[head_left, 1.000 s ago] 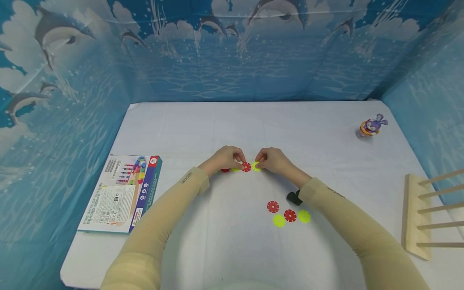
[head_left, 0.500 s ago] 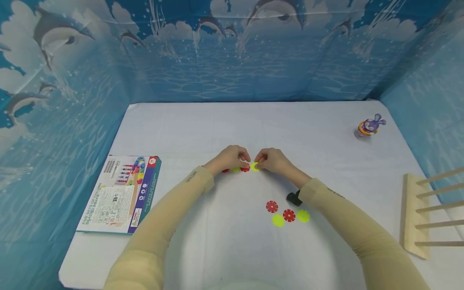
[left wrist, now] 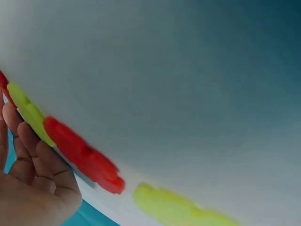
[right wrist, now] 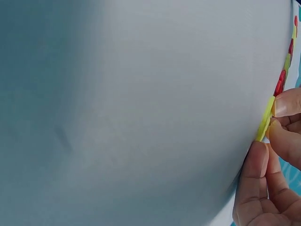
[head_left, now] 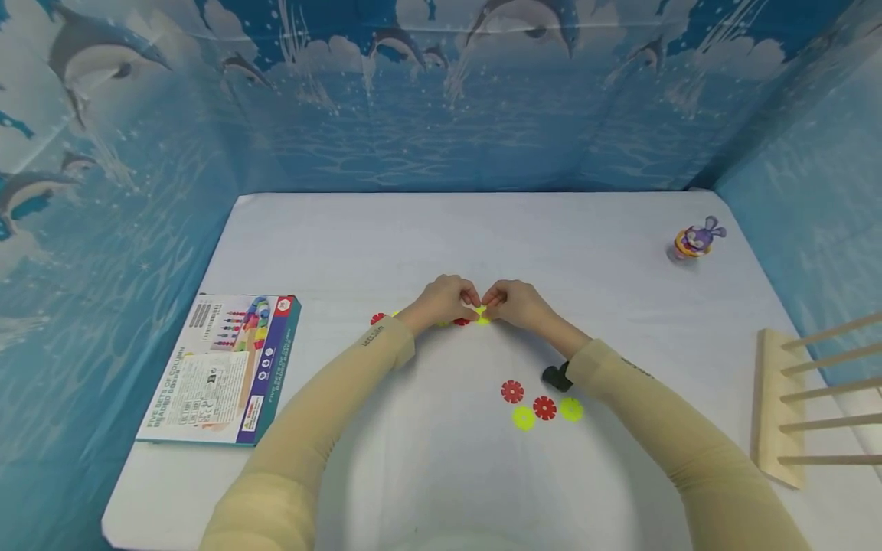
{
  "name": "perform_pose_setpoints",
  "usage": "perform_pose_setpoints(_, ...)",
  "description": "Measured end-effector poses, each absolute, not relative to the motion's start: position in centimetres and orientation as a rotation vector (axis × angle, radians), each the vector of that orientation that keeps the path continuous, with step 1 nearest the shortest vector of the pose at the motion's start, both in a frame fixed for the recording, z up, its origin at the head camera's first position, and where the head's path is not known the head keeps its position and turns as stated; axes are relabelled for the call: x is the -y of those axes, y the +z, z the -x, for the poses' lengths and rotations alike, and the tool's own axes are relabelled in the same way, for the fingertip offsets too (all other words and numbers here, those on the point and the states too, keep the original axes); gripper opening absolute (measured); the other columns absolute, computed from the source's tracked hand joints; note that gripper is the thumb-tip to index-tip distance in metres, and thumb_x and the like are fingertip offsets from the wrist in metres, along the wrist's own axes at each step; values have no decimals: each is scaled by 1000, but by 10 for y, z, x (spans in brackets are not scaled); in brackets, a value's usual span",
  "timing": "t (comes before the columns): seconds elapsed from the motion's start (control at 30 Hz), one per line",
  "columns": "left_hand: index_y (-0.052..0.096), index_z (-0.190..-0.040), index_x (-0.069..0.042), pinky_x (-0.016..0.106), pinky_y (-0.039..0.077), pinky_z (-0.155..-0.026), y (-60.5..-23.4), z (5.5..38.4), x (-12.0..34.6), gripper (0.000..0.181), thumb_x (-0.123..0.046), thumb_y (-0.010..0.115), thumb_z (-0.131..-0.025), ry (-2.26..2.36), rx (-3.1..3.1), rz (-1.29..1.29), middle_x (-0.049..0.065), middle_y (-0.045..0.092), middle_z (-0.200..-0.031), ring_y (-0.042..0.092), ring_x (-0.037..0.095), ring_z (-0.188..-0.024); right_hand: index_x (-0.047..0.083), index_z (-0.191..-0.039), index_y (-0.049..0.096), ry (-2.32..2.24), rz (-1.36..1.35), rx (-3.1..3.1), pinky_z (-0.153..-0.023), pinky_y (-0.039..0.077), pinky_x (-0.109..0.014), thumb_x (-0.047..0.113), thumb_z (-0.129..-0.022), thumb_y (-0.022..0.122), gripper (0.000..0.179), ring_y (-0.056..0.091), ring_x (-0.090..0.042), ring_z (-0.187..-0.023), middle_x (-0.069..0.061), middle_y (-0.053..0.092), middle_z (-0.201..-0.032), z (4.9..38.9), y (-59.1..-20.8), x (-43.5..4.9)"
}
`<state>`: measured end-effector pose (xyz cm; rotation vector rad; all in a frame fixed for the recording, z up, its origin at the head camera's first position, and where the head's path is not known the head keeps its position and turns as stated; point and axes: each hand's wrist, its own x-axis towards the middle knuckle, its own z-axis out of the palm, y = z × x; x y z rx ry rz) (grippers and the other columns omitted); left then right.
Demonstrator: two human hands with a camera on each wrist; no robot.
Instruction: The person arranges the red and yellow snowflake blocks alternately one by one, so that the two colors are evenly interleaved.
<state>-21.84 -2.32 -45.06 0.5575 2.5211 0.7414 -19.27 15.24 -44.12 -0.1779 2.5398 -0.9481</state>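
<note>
Small notched plastic discs, alternating red and yellow, form a row at mid-table, partly hidden by my left hand and sleeve. My left hand [head_left: 444,298] pinches the yellow disc [head_left: 481,315] at the row's right end, its fingertips meeting those of my right hand [head_left: 515,302]. My right hand pinches the same disc from the right. In the right wrist view, this yellow disc [right wrist: 266,117] stands edge-on between the fingertips, beside a red disc [right wrist: 280,83]. The left wrist view has a red disc [left wrist: 83,154] near curled fingers and a blurred yellow disc [left wrist: 183,207] closer in.
Loose red discs [head_left: 544,408] and yellow discs [head_left: 524,418] lie nearer, beside a black object [head_left: 555,377] at the right sleeve. A printed box [head_left: 217,371] lies left. A wooden pegged rack [head_left: 780,409] and a purple rabbit figure [head_left: 697,239] are at right.
My left hand has moved right along the row, from the red disc to the yellow one, up to my right hand. Red and yellow discs show to the left of the left wrist.
</note>
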Motion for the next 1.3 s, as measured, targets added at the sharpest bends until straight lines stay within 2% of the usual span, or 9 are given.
perform_pose_setpoints(0.47, 72, -99, -17, 33, 47, -89, -450, 218, 22, 19, -26, 79, -84, 716, -2550, -528, -2, 68, -101, 60, 15, -97, 3, -107, 66, -994, 222, -2511, -76, 46, -28, 13, -89, 69, 21, 59, -21, -89, -12, 67, -101, 186, -438, -162)
perform_pose_setpoints(0.67, 72, -100, -17, 33, 46, -90, -450, 218, 22, 20, -26, 79, -84, 719, -2545, -519, -3, 68, -102, 60, 14, -97, 4, -107, 68, -1027, 314, -2494, -77, 49, -29, 13, -88, 70, 21, 63, -21, -90, -11, 70, -101, 165, -430, -176)
perform_pose_setpoints(0.83, 72, -100, -19, 33, 46, -89, -450, 218, 22, 19, -27, 79, -84, 714, -2548, -506, -4, 68, -101, 60, 13, -95, 8, -106, 70, -1075, 365, -2465, -80, 49, -31, 12, -88, 71, 19, 64, -17, -89, -5, 71, -96, 142, -425, -188)
perform_pose_setpoints(1.13, 71, -100, -18, 35, 45, -93, -447, 215, 21, 19, -27, 78, -85, 700, -2550, -519, -4, 69, -103, 61, 14, -99, 8, -106, 69, -1137, 364, -2339, -77, 53, -21, 18, -82, 80, 29, 65, -14, -86, -2, 69, -95, 105, -432, -198)
perform_pose_setpoints(1.3, 71, -99, -18, 35, 44, -93, -448, 215, 21, 19, -27, 78, -85, 701, -2551, -520, -4, 69, -101, 61, 14, -96, 12, -105, 69, -1092, 379, -2354, -80, 53, -25, 23, -82, 81, 28, 64, -14, -89, 0, 69, -99, 91, -436, -197)
